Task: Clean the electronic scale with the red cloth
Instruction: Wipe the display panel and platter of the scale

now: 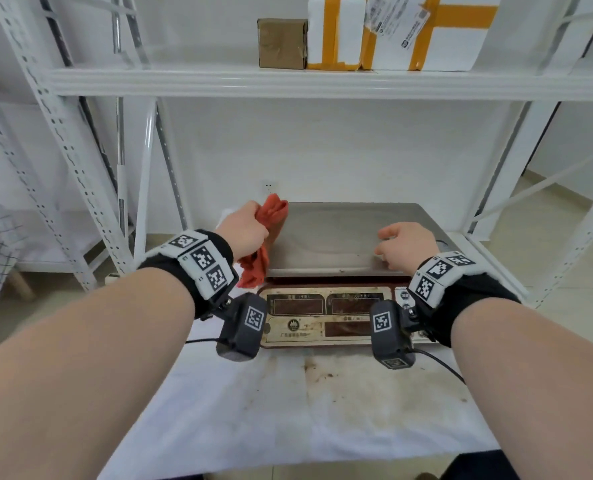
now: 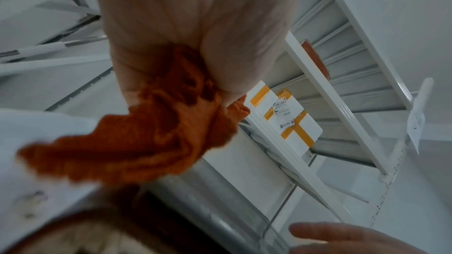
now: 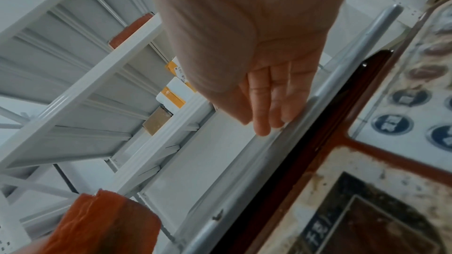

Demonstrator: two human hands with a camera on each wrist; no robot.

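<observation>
The electronic scale (image 1: 343, 271) sits on a stained white sheet (image 1: 288, 410) on the lower level of a white metal rack (image 1: 218, 81), its steel pan (image 1: 340, 233) toward the wall and its grimy display panel (image 1: 322, 317) facing the person. The red cloth (image 1: 265, 237) is bunched in the left hand (image 1: 244, 228), whose fingers are curled tight around it at the pan's left edge; one loose end sticks up above the fist and the other hangs down past the scale's front left corner. In the left wrist view the cloth (image 2: 137, 142) spills out below the closed fist (image 2: 195, 36). The right hand (image 1: 405, 245) is over the pan's front right part, fingers loose and holding nothing; in the right wrist view its straight fingertips (image 3: 263, 128) lie at the pan's rim. On the shelf above stand a small brown box (image 1: 282, 43) and white parcels with orange tape (image 1: 392, 32).
</observation>
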